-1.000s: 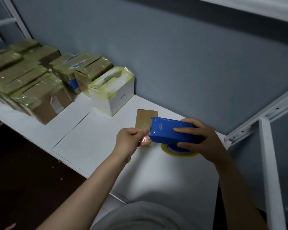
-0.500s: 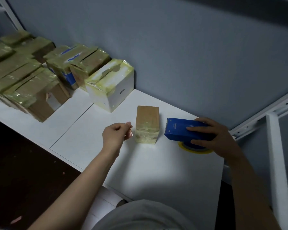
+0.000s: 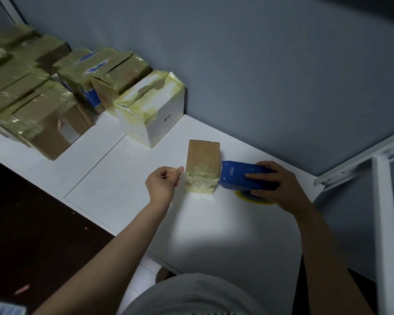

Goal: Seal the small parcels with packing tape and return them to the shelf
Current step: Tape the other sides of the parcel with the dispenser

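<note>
The small brown parcel (image 3: 203, 164) stands on the white shelf (image 3: 114, 183) between my two hands, very near to both. Its near end carries yellowish tape, while the far part of its top looks like bare cardboard.

My right hand (image 3: 280, 189) is clamped around the blue tape dispenser (image 3: 243, 176). The front edge of the dispenser sits against the right side of the parcel, and the yellow tape roll (image 3: 253, 198) shows under it. My left hand (image 3: 162, 187) is just left of the parcel, with fingers curled and thumb pressed to forefinger. I cannot tell if a tape end is pinched there.

I judge the step to be laying a strip across the parcel. To do it well, I would keep the strip tight between both hands, lower it flat on the top, then rub it down over both sides before cutting. The parcel seems light and may slide, so one hand should steady it.

Beyond my left hand stand a white box (image 3: 152, 112) and the taped parcels (image 3: 32, 105).
</note>
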